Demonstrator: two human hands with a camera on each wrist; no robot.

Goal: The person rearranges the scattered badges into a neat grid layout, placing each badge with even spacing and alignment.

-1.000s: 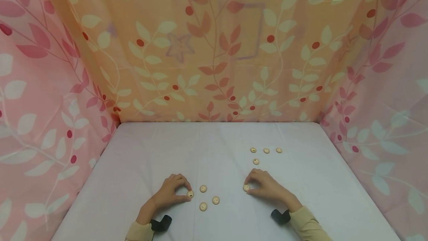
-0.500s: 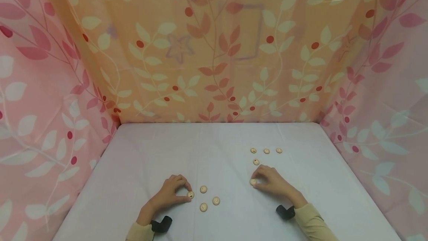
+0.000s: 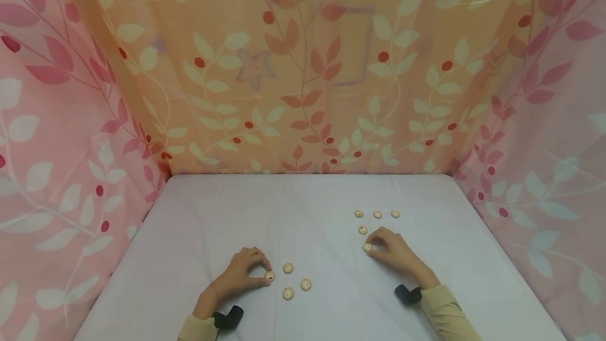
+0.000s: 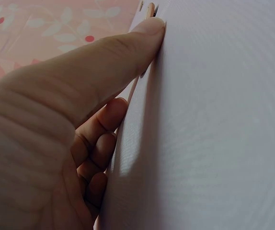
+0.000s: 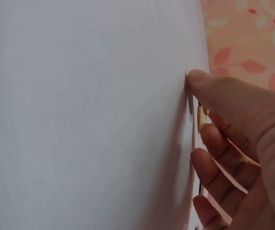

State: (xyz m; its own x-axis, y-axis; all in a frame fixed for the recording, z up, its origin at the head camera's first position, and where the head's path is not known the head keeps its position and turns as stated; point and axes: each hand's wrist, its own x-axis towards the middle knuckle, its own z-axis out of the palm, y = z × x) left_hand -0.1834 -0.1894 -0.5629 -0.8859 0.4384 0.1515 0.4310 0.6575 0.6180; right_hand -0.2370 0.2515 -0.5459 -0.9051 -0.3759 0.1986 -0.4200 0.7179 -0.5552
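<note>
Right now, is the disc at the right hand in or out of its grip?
In: the head view shows the disc pinched between thumb and finger of the right hand.

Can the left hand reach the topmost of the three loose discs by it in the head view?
Probably yes, once its grip is free: the left hand now pinches another disc. The topmost loose disc lies close by, uncovered and apart from the others.
</note>
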